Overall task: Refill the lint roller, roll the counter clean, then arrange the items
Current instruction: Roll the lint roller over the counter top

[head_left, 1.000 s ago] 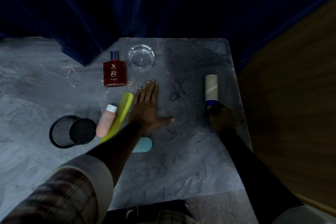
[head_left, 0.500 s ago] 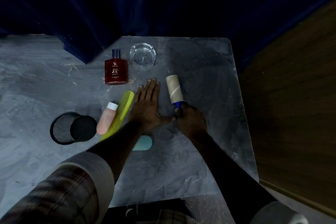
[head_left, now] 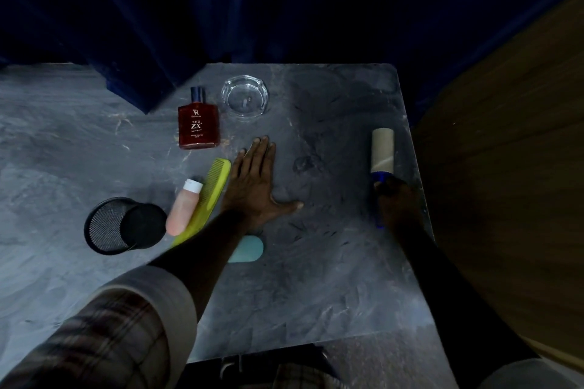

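Observation:
My right hand (head_left: 398, 202) grips the blue handle of the lint roller (head_left: 382, 151), whose tan roll lies on the grey marble counter (head_left: 316, 278) close to its right edge. My left hand (head_left: 256, 183) rests flat, fingers spread, on the counter's middle. Left of it lie a yellow-green comb (head_left: 210, 196) and a pink tube with a white cap (head_left: 184, 207). A black mesh cup (head_left: 121, 226) lies on its side further left. A red perfume bottle (head_left: 198, 121) and a glass ashtray (head_left: 245, 96) sit at the back. A teal object (head_left: 249, 249) pokes out under my left forearm.
A dark blue curtain (head_left: 221, 9) hangs behind the counter and drapes onto its back left. A wooden panel (head_left: 505, 167) lies beyond the counter's right edge. Dark smudges mark the counter between my hands.
My right hand has carried the lint roller from beside my left hand back out to the counter's right edge. My left hand has stayed flat in place.

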`<state>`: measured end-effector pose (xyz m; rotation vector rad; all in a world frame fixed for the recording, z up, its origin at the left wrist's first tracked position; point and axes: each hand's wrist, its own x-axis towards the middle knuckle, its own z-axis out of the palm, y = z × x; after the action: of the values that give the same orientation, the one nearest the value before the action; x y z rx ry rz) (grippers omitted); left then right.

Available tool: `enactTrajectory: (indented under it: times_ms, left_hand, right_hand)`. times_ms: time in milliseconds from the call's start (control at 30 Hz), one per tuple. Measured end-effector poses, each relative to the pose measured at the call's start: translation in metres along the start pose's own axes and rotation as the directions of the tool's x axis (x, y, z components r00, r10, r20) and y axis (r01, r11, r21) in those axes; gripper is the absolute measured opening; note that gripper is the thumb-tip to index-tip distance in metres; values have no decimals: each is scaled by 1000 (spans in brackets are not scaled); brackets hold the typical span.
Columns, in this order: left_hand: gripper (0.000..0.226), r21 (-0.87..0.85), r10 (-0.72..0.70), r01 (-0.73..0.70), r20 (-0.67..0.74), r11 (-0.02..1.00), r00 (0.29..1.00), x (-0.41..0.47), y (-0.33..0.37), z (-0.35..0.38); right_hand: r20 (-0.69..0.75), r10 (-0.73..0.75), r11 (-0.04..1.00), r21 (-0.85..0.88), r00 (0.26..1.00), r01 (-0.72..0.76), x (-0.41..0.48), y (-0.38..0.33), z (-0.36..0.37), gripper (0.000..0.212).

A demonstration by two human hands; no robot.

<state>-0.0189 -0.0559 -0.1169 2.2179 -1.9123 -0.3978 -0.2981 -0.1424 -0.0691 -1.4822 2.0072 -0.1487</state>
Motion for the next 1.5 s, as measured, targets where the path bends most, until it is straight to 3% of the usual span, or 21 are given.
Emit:
enactTrajectory:
  times_ms: [133,367,533,733,867,967,1133,1233,1500]
  left_hand:
    - [145,1,10,-10,1,1000,1000,0,-1,1]
    - [145,0,13,-13,-13,1000,1000,1,-2,4]
    - [144,-9,2,-3,-24,1000,1000,0,-2,5]
    - [144,2,7,-7,-27,1000,1000,0,-2,5]
    - [144,9,9,-9,-28,1000,1000,0,-2,5]
    - [144,8,7,-7,-33,1000,999,-1,-1,5]
    - [145,25,5,-4,-15,1000,1000,1,0,5]
    - [145,23,7,-7,-17,1000,1000,1,-1,4]
    - [142,14,13,-13,-27,1000,1000,0,0,3]
  right_hand:
    - [-45,65,986,-152,997,-72,12,22,-28,42]
    - [-28,138,962,-236,990,-141,15,44,-48,46]
    - [-46,166,978,-120,985,-171,13,30,-41,45]
    - [31,-59,969,-240,998,64,-5,1,-10,36]
    - [61,-143,962,-224,988,153,-23,-28,14,37]
    - [94,-242,929,-264,966,259,-39,-46,33,34]
    - [30,-450,804,-421,892,420,-67,-64,58,22]
    - [146,-417,833,-333,897,441,-72,-70,66,34]
    - [159,-423,841,-297,892,452,-72,-71,72,34]
